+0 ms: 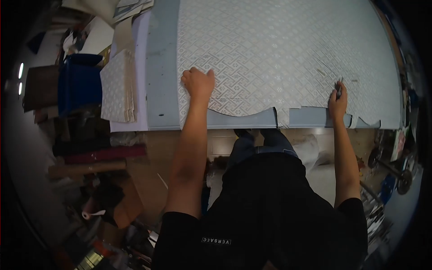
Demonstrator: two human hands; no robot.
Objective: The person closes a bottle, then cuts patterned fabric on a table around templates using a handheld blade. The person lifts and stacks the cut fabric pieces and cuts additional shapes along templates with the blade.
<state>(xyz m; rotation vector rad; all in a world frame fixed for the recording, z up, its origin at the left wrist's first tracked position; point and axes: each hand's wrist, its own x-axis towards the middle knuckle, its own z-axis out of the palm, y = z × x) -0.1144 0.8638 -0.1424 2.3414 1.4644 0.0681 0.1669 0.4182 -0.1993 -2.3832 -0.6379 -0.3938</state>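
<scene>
A large pale patterned sheet [252, 49] with a lattice design covers most of the table. Its near edge is cut unevenly, with curves and notches. My left hand [198, 83] rests on the sheet near its left edge, fingers bent and thumb apart, with nothing seen in it. At the right, my right hand [337, 102] is closed around a small dark tool [339, 90] with a thin pointed tip. Fingers partly cover the tool, so its exact kind cannot be made out. Small marks or scraps lie on the sheet around its tip.
A blue-grey table surface [162, 72] shows left of the sheet and through its cutouts. Stacked patterned pieces [118, 90] lie at the table's left end. Beside it stands a blue container [80, 83]. Rolls of material [105, 154] lie low on the left.
</scene>
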